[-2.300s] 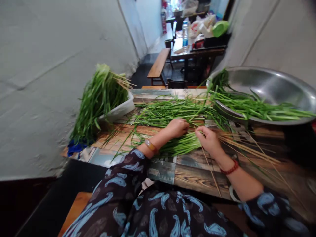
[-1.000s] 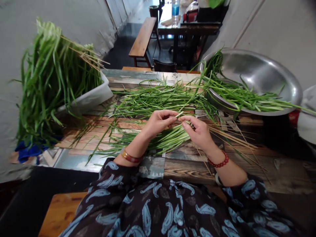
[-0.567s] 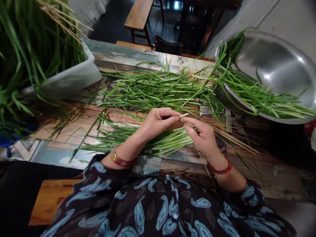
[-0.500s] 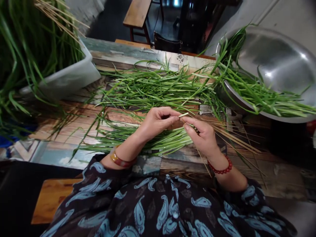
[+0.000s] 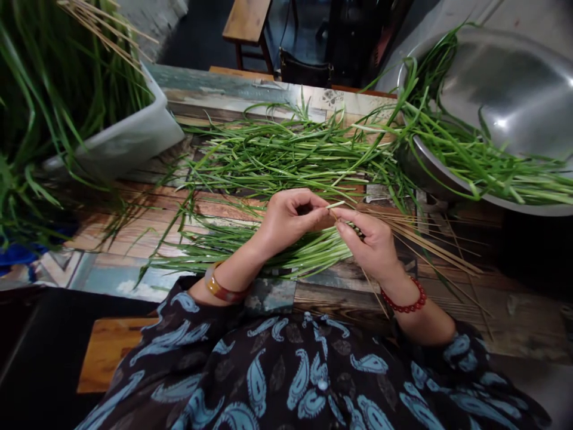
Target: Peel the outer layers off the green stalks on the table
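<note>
Both forearms are stretched forward from the lower edge of the head view, converging toward the centre. The left hand point(image 5: 289, 218) is held at about 10 o'clock from the right hand point(image 5: 369, 245), palm turned down and fingers curled inward, with the thumb and forefinger pinched together at the tips. The right hand is set just beside it, its fingers bent and its thumb pressed toward the forefinger, so that the fingertips of both hands almost meet. The left wrist is bent slightly, and the left forearm is angled toward 1 o'clock; the right forearm is angled toward 11 o'clock.
</note>
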The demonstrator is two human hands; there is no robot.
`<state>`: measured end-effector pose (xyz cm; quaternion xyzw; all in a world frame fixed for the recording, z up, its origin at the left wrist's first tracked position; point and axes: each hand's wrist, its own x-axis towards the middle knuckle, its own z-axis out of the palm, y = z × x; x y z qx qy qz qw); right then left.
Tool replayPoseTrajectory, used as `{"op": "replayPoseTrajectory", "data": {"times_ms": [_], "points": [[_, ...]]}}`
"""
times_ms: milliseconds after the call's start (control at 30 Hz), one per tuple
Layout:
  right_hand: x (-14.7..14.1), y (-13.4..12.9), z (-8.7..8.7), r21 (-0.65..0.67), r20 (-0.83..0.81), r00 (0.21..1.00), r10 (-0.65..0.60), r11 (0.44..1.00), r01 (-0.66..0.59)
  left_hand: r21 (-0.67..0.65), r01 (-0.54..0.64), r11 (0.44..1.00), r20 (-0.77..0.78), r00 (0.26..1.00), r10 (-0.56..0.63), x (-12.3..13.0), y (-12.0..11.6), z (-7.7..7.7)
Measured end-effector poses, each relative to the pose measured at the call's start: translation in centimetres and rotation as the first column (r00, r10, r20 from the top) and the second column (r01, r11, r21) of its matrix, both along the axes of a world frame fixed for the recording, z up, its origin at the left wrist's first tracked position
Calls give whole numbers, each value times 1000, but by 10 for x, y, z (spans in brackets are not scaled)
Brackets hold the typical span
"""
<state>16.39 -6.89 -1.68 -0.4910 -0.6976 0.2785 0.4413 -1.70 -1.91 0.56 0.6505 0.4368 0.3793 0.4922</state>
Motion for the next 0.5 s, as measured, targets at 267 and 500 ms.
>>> {"op": "replayPoseTrajectory", "data": {"times_ms": [267,500], "points": [[0,0,3,5,12,1000,7,1000,-8,-78,5,997,28,1000,-3,0,0,2],[0,0,2,-24,26,1000,-2,1000,3,-7,9,1000,-16,1000,-9,0,0,0]]}}
